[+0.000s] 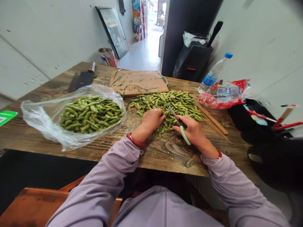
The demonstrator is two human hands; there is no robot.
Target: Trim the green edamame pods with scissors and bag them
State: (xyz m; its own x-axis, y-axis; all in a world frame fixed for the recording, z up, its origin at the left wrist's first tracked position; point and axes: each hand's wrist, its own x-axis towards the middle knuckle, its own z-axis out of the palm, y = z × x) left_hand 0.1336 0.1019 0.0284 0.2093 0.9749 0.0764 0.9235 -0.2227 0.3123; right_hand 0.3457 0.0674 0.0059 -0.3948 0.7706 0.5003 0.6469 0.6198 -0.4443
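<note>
Green pods [92, 113] are held in a clear bag [40, 118] at the left, likely light, firm and best pinched mid-length. By the curled fingers of the left hand [151, 121], the loose pile [184, 101] on the table [156, 157] is touched, but whether a pod is gripped cannot be told. Just to the right, scissors [182, 131], probably stiff, are held by their pale handles, the surest grip, in the bent, closed fingers of the right hand [193, 130].

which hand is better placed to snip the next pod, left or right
Right, most likely: the right hand holds the scissors, pointed over the heaped edamame pods. The left hand is at those pods too, without scissors; whether it grips one is unclear.
</note>
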